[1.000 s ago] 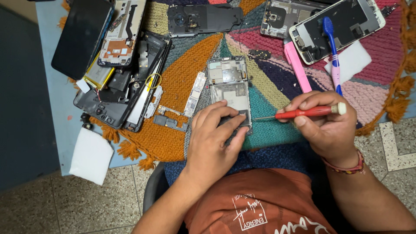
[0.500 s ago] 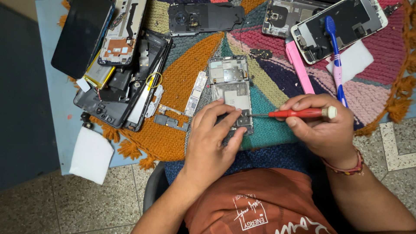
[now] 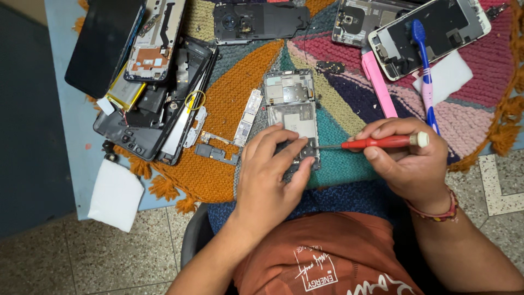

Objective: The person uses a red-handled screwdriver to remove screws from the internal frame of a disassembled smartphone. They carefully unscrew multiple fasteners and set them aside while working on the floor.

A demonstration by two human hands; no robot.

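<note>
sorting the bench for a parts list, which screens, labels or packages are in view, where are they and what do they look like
Dark phone screen: far left on the table edge, a black glossy rectangle, unlit.
White-framed phone: top right on the mat, a tilted rectangle with a dark open middle and a blue toothbrush lying across it.
Yellow battery: on the left pile of parts, flat, with a white tag at its corner.
No packages or signs in view.

1. The person is wearing an orange-red shirt (image 3: 327, 257) with white print on the front.
2. A pink and red string bracelet (image 3: 436, 210) is circling the wrist just above the shirt.
</note>
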